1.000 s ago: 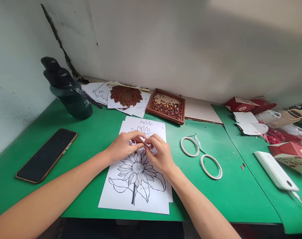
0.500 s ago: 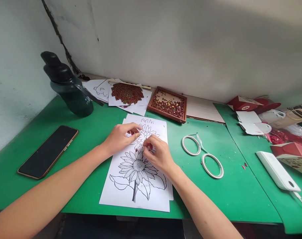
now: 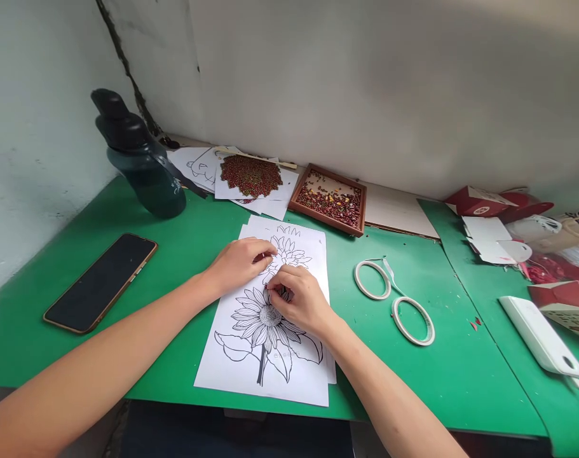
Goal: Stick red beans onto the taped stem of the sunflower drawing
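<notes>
A white sheet with a black line drawing of a sunflower [image 3: 265,346] lies on the green table [image 3: 184,254]. My right hand [image 3: 296,299] rests on the drawing just above the flower's centre, its fingertips pinched on something small that I cannot make out. My left hand [image 3: 241,261] lies curled on the upper left part of the sheet, fingers closed near a small dark red speck; what it holds, if anything, is hidden.
A wooden tray of red beans [image 3: 330,200] and a sheet covered in beans [image 3: 251,177] sit at the back. Two tape rings [image 3: 394,299] lie right of the drawing. A phone [image 3: 101,282] and dark bottle [image 3: 141,162] stand left. Red boxes [image 3: 475,200] and a white power bank [image 3: 539,334] are at the right.
My hands, pinched together above the sheet a second ago, have parted. The right hand moved down to the flower's centre; the left settled on the sheet. The view shifted slightly.
</notes>
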Tool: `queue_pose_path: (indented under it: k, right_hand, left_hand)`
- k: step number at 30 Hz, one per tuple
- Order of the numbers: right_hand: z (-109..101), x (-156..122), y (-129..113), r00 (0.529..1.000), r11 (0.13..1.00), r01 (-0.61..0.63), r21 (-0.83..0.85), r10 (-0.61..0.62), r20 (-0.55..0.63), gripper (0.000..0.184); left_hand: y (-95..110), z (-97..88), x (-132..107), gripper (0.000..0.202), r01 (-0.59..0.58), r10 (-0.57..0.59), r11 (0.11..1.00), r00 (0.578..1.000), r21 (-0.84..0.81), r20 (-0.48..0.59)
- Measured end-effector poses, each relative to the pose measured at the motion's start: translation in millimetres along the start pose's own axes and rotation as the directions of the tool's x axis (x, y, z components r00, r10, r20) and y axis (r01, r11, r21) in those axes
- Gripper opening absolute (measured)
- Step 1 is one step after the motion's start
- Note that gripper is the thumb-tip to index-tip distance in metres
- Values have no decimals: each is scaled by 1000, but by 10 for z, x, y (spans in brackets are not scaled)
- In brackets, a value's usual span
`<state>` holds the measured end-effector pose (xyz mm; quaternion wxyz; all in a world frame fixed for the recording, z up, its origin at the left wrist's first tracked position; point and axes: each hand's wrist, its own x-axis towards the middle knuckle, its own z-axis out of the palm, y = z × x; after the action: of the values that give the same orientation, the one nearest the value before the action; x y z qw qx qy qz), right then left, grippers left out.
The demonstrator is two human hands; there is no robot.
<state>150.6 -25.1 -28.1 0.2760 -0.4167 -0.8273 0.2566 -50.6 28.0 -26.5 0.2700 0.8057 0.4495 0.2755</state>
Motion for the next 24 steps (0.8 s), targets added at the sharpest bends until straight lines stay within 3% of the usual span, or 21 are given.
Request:
queue_pose_path:
  k: [18, 24]
  right_hand:
    - [-46, -12, 1, 1000, 999, 0, 53, 0, -9, 18]
    - [-58, -22, 9, 997, 997, 69, 17, -70, 37, 19]
  left_hand:
    - [-7, -7, -15, 17, -60, 59, 998, 998, 26, 10]
    - [-3, -12, -20, 19, -71, 71, 997, 997, 39, 15]
